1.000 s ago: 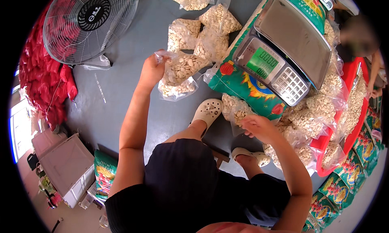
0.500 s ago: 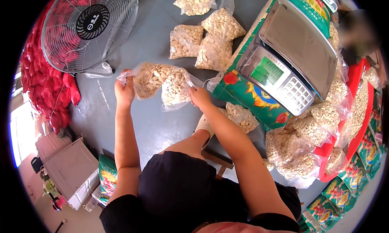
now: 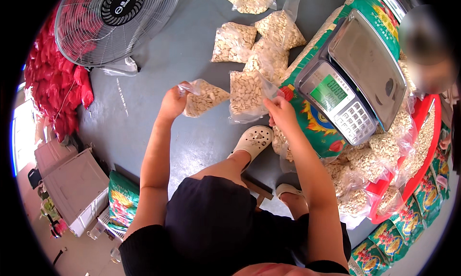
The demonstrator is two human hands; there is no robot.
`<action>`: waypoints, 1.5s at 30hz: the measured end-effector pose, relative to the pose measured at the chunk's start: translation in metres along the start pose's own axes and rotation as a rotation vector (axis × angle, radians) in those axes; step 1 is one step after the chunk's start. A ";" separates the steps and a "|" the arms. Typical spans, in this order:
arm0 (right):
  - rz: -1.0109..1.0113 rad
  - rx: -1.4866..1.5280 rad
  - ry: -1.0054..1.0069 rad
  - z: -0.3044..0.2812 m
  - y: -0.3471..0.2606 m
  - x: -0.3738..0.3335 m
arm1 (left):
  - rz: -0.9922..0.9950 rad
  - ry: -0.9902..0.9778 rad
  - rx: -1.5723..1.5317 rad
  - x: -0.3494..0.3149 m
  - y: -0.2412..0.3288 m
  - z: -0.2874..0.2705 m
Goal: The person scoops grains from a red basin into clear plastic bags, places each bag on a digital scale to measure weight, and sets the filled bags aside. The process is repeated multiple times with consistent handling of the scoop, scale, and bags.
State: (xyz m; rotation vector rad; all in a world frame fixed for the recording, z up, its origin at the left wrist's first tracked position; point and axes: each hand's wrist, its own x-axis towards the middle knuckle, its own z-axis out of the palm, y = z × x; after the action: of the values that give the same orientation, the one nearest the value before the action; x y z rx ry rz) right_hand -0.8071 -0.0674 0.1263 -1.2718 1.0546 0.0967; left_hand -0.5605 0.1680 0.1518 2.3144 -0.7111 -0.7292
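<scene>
My left hand (image 3: 174, 103) is closed on the gathered top of a clear bag of pale pumpkin seeds (image 3: 205, 99), which hangs tilted to its right. My right hand (image 3: 281, 114) pinches the loose plastic end of a second bag of pumpkin seeds (image 3: 246, 94). The two bags are held side by side above the grey floor, with a narrow gap between them. Just beyond the second bag lie several filled bags (image 3: 234, 42) on the floor. To the right of my right hand, a digital scale (image 3: 343, 93) rests on a green printed sack (image 3: 312, 117).
A round fan (image 3: 120, 26) stands at the far left before a heap of red net bags (image 3: 60, 91). Right of me are piled seed bags (image 3: 355, 180) and a red tub (image 3: 425, 161) of seeds. Another person (image 3: 427, 50) is beyond the scale. Pale boxes (image 3: 77, 187) stand at left.
Both hands have moved to the right with their bags. The bags, overlapping before, are now apart. The view has shifted, and more of my pale clogs shows.
</scene>
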 end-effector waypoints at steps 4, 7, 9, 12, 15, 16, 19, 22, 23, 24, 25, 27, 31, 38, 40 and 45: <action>0.007 0.076 -0.068 -0.008 0.017 -0.025 | 0.040 -0.156 0.237 -0.005 0.003 0.020; -0.036 0.003 -0.144 -0.025 0.032 -0.039 | 0.091 -0.270 0.334 -0.009 0.014 0.020; -0.044 -0.033 -0.198 -0.034 0.035 -0.048 | 0.128 -0.325 0.419 -0.011 0.018 0.018; 0.006 -0.014 -0.215 -0.044 0.044 -0.054 | 0.186 -0.343 0.403 -0.015 0.007 0.023; 0.062 -0.041 -0.218 -0.043 0.046 -0.058 | 0.122 -0.464 0.512 -0.019 0.001 0.038; 0.048 -0.049 -0.254 -0.042 0.045 -0.059 | 0.135 -0.477 0.485 -0.021 -0.003 0.046; 0.007 -0.093 -0.328 -0.038 0.041 -0.059 | 0.116 -0.482 0.364 -0.030 -0.002 0.073; -0.025 -0.140 -0.325 -0.035 0.038 -0.063 | 0.055 -0.487 0.235 -0.027 0.013 0.079; -0.033 -0.139 -0.332 -0.034 0.035 -0.063 | 0.082 -0.434 0.163 -0.026 0.013 0.079; -0.041 -0.139 -0.338 -0.035 0.033 -0.064 | 0.118 -0.425 0.093 -0.025 0.011 0.080; -0.039 -0.160 -0.331 -0.037 0.030 -0.066 | 0.154 -0.417 0.024 -0.025 0.007 0.080; -0.046 -0.203 -0.308 -0.043 0.021 -0.072 | 0.226 -0.498 0.054 -0.021 0.013 0.072; -0.194 -0.387 -0.243 -0.064 0.026 -0.087 | 0.124 -0.688 0.307 -0.001 0.075 0.039; -0.123 -0.541 -0.279 -0.090 0.024 -0.123 | 0.243 -0.019 0.413 0.114 0.174 0.081; -0.094 -0.525 -0.301 -0.092 0.032 -0.125 | 0.169 0.126 0.519 0.149 0.212 0.120; 0.003 -0.490 -0.321 -0.090 0.052 -0.127 | 0.001 -0.097 0.467 0.240 0.236 0.175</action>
State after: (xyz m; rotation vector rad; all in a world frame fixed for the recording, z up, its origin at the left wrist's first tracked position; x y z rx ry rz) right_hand -0.9614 -0.0613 0.1826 -1.6272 0.7754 0.5717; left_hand -0.5748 -0.2097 0.1183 2.7071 -1.0155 -0.7393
